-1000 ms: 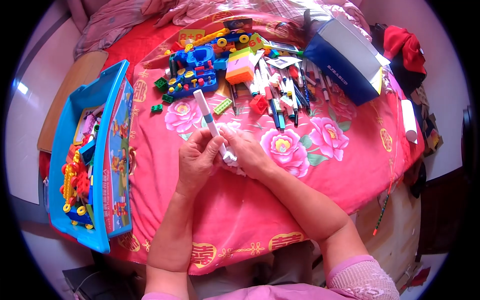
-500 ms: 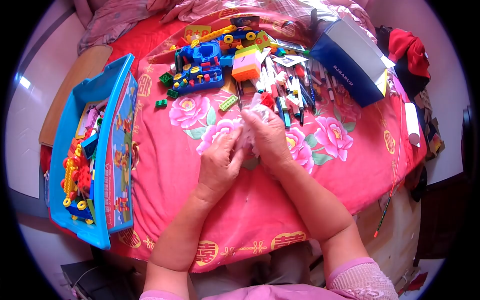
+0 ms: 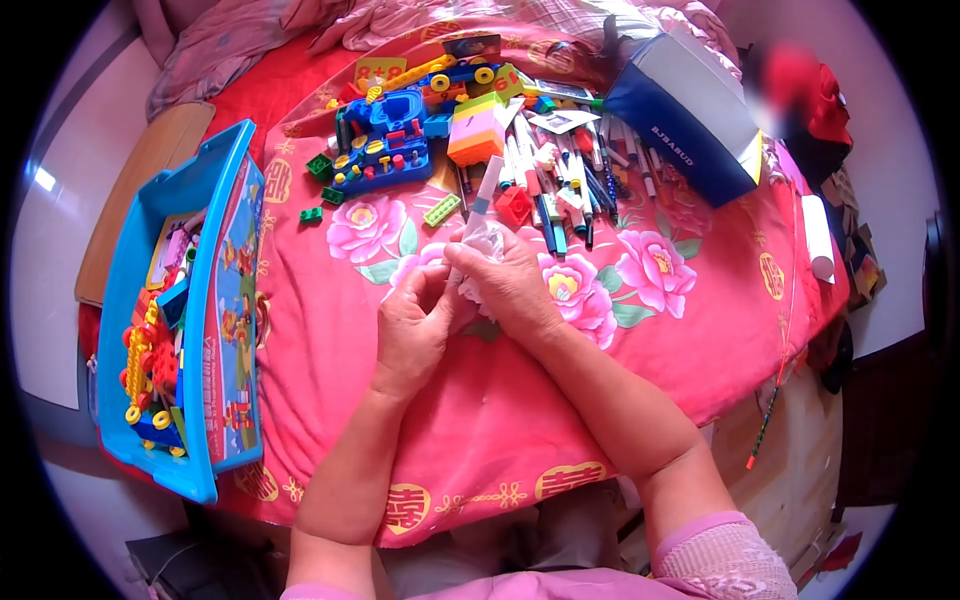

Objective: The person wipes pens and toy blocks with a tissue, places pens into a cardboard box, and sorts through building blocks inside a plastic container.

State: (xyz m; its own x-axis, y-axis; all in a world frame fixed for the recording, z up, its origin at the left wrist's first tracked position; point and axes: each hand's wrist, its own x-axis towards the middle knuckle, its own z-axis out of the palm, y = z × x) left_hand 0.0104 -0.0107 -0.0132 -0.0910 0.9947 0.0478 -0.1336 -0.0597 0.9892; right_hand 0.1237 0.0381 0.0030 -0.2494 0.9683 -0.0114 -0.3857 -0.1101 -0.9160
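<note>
A white marker (image 3: 487, 186) with a grey band slants up out of my right hand (image 3: 512, 285), whose fingers wrap round it together with a crumpled white tissue (image 3: 484, 240). My left hand (image 3: 415, 315) is just left of it, thumb and fingers pinched at the lower end of the marker or tissue; which of the two is hidden. Beyond the hands lie a light-green brick (image 3: 441, 210), a red brick (image 3: 513, 206) and a pile of markers (image 3: 570, 185).
A blue bin (image 3: 210, 350) of toys stands at the left. At the back are a blue toy set (image 3: 385, 165), an orange block stack (image 3: 476, 135) and a blue-and-white box (image 3: 680, 150). A white roll (image 3: 817, 238) lies at the right.
The marker, upright between both hands a second ago, was mostly covered by tissue half a second ago. Now its upper part shows above my right hand, tilted right.
</note>
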